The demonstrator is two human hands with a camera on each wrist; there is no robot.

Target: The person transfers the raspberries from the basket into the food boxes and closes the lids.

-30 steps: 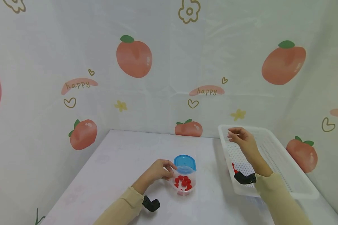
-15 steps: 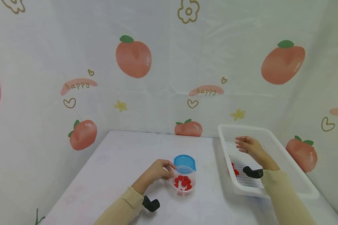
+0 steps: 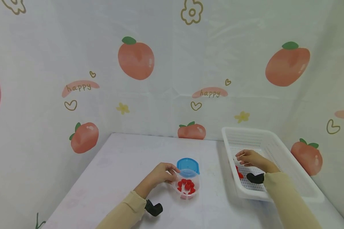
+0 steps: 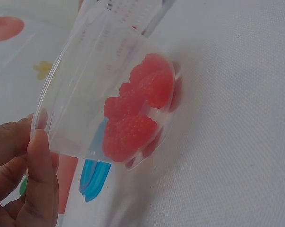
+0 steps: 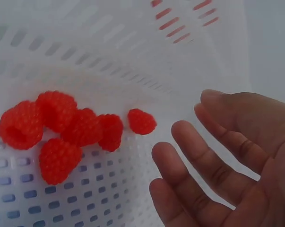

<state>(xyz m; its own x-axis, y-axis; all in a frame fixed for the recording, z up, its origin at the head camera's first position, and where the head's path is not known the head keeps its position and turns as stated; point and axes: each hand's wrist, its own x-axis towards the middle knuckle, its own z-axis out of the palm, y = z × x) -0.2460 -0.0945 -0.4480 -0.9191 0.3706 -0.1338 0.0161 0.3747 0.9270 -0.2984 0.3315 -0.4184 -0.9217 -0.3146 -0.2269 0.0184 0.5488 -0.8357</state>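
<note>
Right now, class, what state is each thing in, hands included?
Clear cup: uncovered, part-filled
Raspberries in cup: gathered at bottom
Blue lid: off, behind cup
White basket: open-topped
Raspberries in basket: clustered
Left hand: fingers pinching cup's rim
Right hand: fingers relaxed, holding nothing

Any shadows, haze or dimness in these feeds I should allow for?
Head: soft shadow left of the white basket; left wrist: nearer berries look hazy through the clear cup; right wrist: dim, greyish, yet the loose raspberries stay distinct.
</note>
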